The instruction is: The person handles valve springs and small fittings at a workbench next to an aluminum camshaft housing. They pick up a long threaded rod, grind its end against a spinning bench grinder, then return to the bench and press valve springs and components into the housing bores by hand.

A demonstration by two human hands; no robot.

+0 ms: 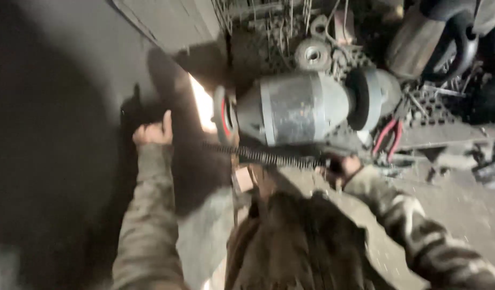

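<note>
A long threaded steel rod [269, 157] lay across the view just below the bench grinder [303, 107], running from under the grinder's red-faced left wheel [224, 115] toward the person's right. The right hand [341, 167] was at the rod's right end, below and right of the grinder body, fingers curled as if closed round it, though blur and shadow hid the grip itself. The left hand [152, 130] was left of the grinder, well apart from the wheel, thumb raised and fingers folded onto the edge of a dark flat panel [59, 134]; whether it truly gripped that edge could not be told.

The rod looked stiff and fairly heavy for its thickness, so it would likely hold its line without sagging. Its threads should give good purchase against slipping, yet they could bite into bare skin if it spun or jerked. The safest hold appeared to be near the right end, away from the wheel, with a second hold nearer the middle to steady it.

A bright glow [203, 104] showed left of the grinder wheel. Red-handled pliers [389, 138] lay right of the grinder on the cluttered worktop [451, 134].
</note>
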